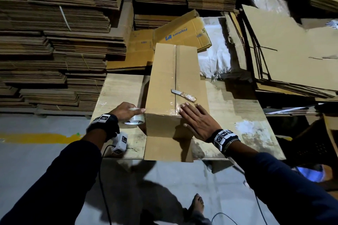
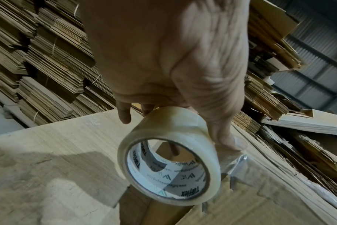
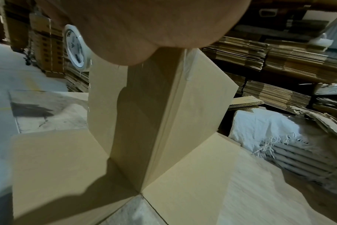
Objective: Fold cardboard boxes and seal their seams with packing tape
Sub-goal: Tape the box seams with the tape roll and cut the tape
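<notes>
- Under my right hand [image 1: 196, 121], pressed flat with straight fingers, the box [image 1: 174, 82] already carries tape along its top seam.
- Beside its near corner, my left hand [image 1: 124, 110] grips the tape roll [image 1: 134, 118].
- Bottom flaps lie unfolded, untaped, I judge.

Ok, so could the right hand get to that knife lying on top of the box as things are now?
Probably yes. The right hand lies flat and free on the near end of the box, and the knife rests on the same top face just beyond its fingertips, with nothing between them. The left hand holds the tape roll.
</notes>
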Available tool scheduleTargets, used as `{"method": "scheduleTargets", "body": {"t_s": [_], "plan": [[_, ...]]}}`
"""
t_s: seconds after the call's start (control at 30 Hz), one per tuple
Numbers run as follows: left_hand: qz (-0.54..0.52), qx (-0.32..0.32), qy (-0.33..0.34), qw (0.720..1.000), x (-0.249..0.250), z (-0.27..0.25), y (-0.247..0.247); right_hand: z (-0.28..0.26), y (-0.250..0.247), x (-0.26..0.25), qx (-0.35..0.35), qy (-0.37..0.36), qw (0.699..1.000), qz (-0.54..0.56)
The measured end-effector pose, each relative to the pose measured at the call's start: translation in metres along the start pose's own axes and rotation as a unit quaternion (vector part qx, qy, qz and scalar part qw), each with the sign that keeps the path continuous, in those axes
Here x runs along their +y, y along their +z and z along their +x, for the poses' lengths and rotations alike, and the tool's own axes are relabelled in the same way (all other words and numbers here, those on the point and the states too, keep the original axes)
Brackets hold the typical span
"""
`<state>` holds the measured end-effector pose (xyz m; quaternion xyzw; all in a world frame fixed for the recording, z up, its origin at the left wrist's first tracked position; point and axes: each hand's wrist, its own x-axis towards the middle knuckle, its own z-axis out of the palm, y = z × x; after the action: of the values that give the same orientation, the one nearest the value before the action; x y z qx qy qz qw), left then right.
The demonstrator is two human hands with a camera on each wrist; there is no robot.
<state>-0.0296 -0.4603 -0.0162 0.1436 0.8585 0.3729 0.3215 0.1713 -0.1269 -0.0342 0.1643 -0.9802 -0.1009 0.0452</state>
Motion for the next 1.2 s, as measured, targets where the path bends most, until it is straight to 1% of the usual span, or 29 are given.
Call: {"method": "scheduleTargets", "body": {"t_s": [0.1,0.17,0.2,0.3,0.33,0.43,0.5,0.57,0.6,0.63,0.7,0.77,0.8,0.83,0.97,1.03,1.1,1.13,1.2], "plan": [[0.000,0.000,-0.007,1.000,0.003,-0.004,0.002,-0.001,0.001,-0.003,0.000,0.037,0.999,0.007],[0.001,0.003,-0.009,1.000,0.006,-0.007,0.005,-0.001,0.002,-0.007,0.003,0.083,0.996,0.020],[0.004,0.002,-0.010,1.000,0.006,-0.008,0.007,0.000,0.002,-0.009,0.009,0.118,0.992,0.033],[0.004,0.000,0.000,1.000,0.006,-0.009,0.013,0.002,0.006,-0.020,0.042,0.253,0.962,0.091],[0.001,0.001,0.004,1.000,0.004,-0.009,0.016,0.004,0.007,-0.023,0.048,0.285,0.951,0.112],[-0.007,0.005,0.018,1.000,0.000,-0.011,0.021,0.010,0.007,-0.028,0.050,0.337,0.924,0.174],[-0.007,0.003,0.020,1.000,-0.001,-0.011,0.022,0.013,0.008,-0.024,0.032,0.344,0.920,0.185],[-0.007,0.002,0.019,1.000,0.000,-0.012,0.022,0.011,0.016,-0.015,0.035,0.332,0.922,0.198],[-0.007,0.002,0.017,1.000,0.000,-0.012,0.022,0.007,0.019,-0.010,0.039,0.335,0.910,0.240],[-0.007,0.002,0.014,1.000,0.001,-0.013,0.022,0.002,0.020,-0.005,0.042,0.343,0.890,0.298],[-0.008,0.000,0.012,1.000,0.002,-0.013,0.022,-0.007,0.022,0.004,0.022,0.359,0.847,0.392],[-0.010,-0.001,0.013,1.000,0.003,-0.014,0.023,-0.014,0.020,0.009,-0.003,0.367,0.822,0.436],[-0.010,-0.002,0.015,1.000,0.003,-0.015,0.023,-0.017,0.019,0.011,-0.010,0.368,0.817,0.444],[-0.011,-0.001,0.017,1.000,0.004,-0.015,0.023,-0.020,0.017,0.014,-0.024,0.366,0.818,0.442],[-0.013,-0.007,0.018,1.000,0.004,-0.015,0.023,-0.037,0.004,0.028,-0.080,0.328,0.857,0.390],[-0.004,-0.018,0.026,0.999,0.007,-0.016,0.026,-0.042,0.000,0.032,-0.110,0.319,0.867,0.367],[0.019,-0.034,0.036,0.999,0.014,-0.018,0.034,-0.046,0.003,0.038,-0.136,0.344,0.848,0.378],[0.029,-0.040,0.040,0.998,0.017,-0.019,0.039,-0.048,0.005,0.042,-0.145,0.359,0.831,0.398],[0.045,-0.041,0.052,0.997,0.023,-0.019,0.052,-0.054,0.005,0.047,-0.139,0.387,0.808,0.422]]}}
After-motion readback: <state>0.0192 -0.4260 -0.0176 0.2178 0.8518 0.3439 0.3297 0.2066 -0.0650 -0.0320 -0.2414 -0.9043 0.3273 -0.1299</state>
